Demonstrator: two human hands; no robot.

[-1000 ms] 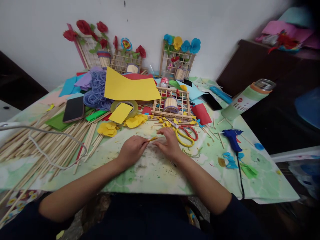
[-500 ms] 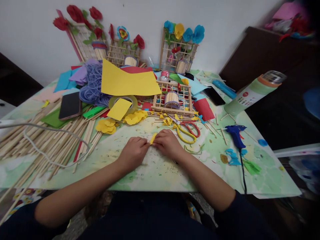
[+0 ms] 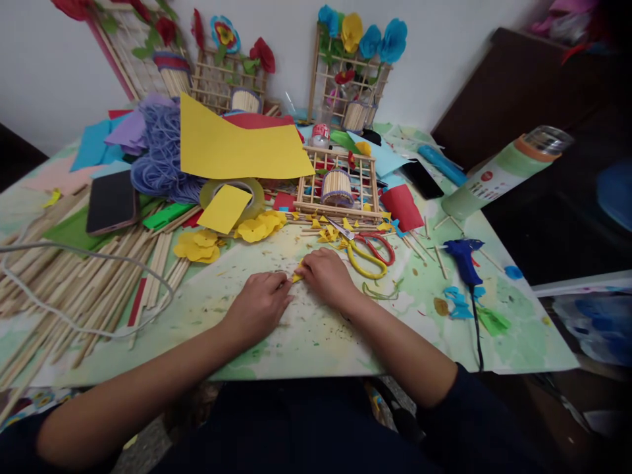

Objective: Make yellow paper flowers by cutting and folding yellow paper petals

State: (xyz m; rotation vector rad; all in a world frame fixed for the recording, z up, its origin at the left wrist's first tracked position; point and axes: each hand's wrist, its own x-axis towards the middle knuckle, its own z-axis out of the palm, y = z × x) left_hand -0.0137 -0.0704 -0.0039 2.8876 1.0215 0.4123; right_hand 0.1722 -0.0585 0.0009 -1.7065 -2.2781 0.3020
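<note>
A small folded piece of yellow paper (image 3: 297, 272) is pinched between the fingertips of my two hands, low over the front middle of the table. My left hand (image 3: 259, 304) is closed, its thumb and forefinger at the paper's lower left end. Closed around the upper right end is my right hand (image 3: 328, 278), whose fingers hide part of the paper. Just beyond the right hand lie scissors (image 3: 368, 255) with red and yellow handles, among yellow paper scraps (image 3: 328, 234). Yellow paper flowers (image 3: 197, 245) rest farther left.
Wooden sticks (image 3: 113, 276) and a white cable (image 3: 89, 326) spread over the left side. Yellow sheets (image 3: 241, 148), tape (image 3: 257, 197) and a small stick trellis (image 3: 340, 181) sit behind. At right are a blue glue gun (image 3: 464, 260) and a green bottle (image 3: 503, 174).
The view has shifted, so the table's things appear slightly higher and farther left. The fingertips have parted a little around the yellow paper, which now shows lower between them.
</note>
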